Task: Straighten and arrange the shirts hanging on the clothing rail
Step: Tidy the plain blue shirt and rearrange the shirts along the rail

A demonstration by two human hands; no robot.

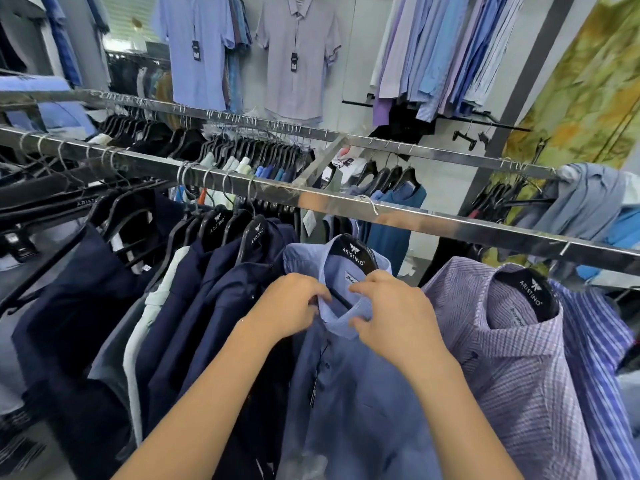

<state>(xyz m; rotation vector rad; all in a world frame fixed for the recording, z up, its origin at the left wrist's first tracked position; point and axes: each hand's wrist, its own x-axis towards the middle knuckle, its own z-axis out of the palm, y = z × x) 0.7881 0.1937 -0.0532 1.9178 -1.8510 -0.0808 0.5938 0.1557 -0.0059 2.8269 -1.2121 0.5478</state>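
A light blue shirt [353, 382] hangs on a black hanger [353, 252] from the steel clothing rail [450, 223], in the middle of the view. My left hand [291, 306] pinches the left side of its collar. My right hand [388, 313] pinches the right side of the collar, thumb underneath. To the right hangs a purple checked shirt [512, 368], then a blue striped shirt [595, 348]. Several navy shirts [214, 306] hang packed together to the left.
A second rail [433, 152] behind carries several black hangers and folded-looking shirts. A grey-blue garment [581, 199] is draped over its right end. Shirts hang on the back wall [298, 57] and on a wall rack at upper right [446, 53].
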